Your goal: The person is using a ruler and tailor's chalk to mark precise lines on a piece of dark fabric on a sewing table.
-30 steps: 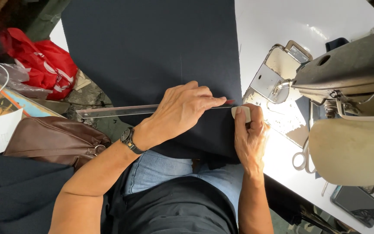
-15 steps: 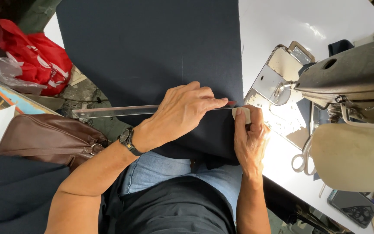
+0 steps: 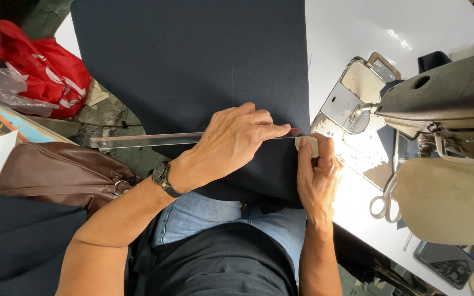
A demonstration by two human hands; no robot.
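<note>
The dark fabric (image 3: 193,66) lies spread over the white table (image 3: 368,33), just left of the sewing machine (image 3: 440,98); it looks soft and limp, likely to creep unless pinned flat. The left hand (image 3: 231,145) presses a clear ruler (image 3: 144,141) onto it, fingers spread, while the right hand (image 3: 316,175) pinches a pale chalk piece (image 3: 306,143) at the ruler's end

A plain dark navy woven cloth (image 3: 193,60) covers the white table (image 3: 357,33). Left of the cloth lie a red plastic bag with white markings (image 3: 39,66) and a glossy brown leather handbag (image 3: 56,172); right, silver-grey scissors (image 3: 384,200).
</note>
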